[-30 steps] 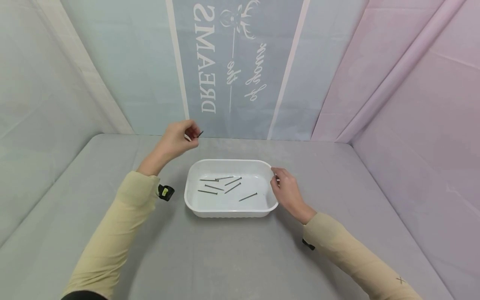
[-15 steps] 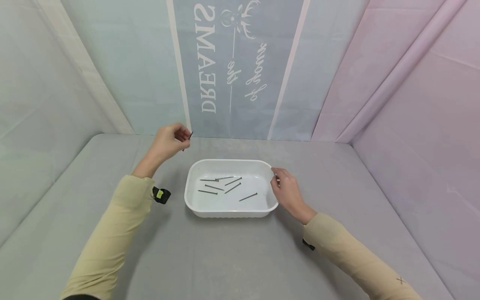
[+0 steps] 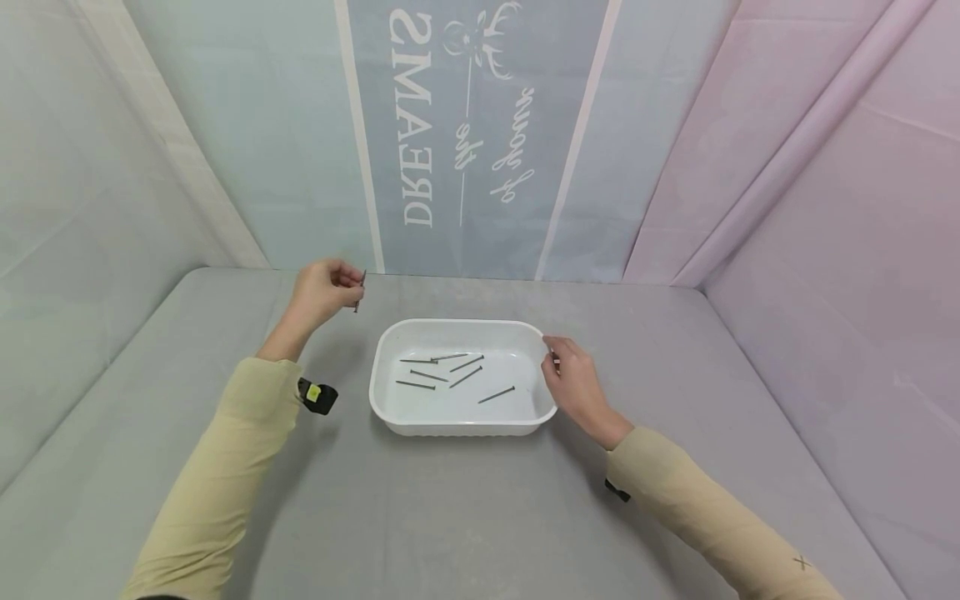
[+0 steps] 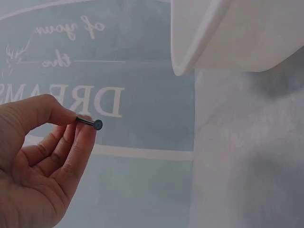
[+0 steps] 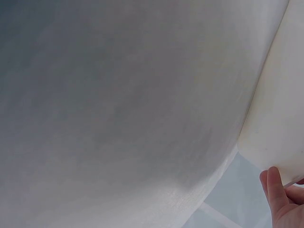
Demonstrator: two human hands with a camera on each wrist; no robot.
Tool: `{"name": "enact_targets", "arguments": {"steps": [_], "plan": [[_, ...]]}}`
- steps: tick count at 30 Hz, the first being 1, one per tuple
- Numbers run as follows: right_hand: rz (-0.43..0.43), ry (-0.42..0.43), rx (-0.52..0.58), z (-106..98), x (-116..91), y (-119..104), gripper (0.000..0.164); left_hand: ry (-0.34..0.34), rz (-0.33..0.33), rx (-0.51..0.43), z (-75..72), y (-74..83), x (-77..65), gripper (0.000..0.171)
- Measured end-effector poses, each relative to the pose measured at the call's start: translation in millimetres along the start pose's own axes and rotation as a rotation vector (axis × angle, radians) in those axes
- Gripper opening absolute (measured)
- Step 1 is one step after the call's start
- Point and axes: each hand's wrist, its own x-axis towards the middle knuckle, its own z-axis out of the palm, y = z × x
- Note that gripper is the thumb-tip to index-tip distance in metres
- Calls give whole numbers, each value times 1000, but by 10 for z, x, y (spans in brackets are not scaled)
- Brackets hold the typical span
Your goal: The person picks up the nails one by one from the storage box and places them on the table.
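Observation:
Between thumb and fingertips, my left hand (image 3: 318, 293) pinches a nail (image 4: 89, 122), held up behind and left of a white tray (image 3: 463, 415). The nail's round flat head points toward the camera in the left wrist view, and the fingers hide part of its shank. My right hand (image 3: 576, 382) grips the tray's right rim; in the right wrist view its fingers (image 5: 274, 183) lie against the tray's outer wall. Several dark nails (image 3: 497, 395) lie scattered on the tray floor, most of them toward its left and middle.
A grey cloth (image 3: 465, 517) covers the table under the tray. Behind rises a blue-grey curtain (image 3: 480, 233) with white lettering, and a pinkish sheet (image 3: 847, 250) hangs at the right. A black strap (image 3: 318, 397) is at the left wrist.
My left hand has moved left and slightly down with the nail, which has turned from slanting to nearly upright. The right hand and the tray stay where they were.

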Motion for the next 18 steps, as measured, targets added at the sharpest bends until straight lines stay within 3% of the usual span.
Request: {"name": "enact_targets", "arguments": {"steps": [18], "plan": [[10, -4, -25, -16, 22, -22, 32, -45, -268, -159, 40, -237, 27, 28]]}}
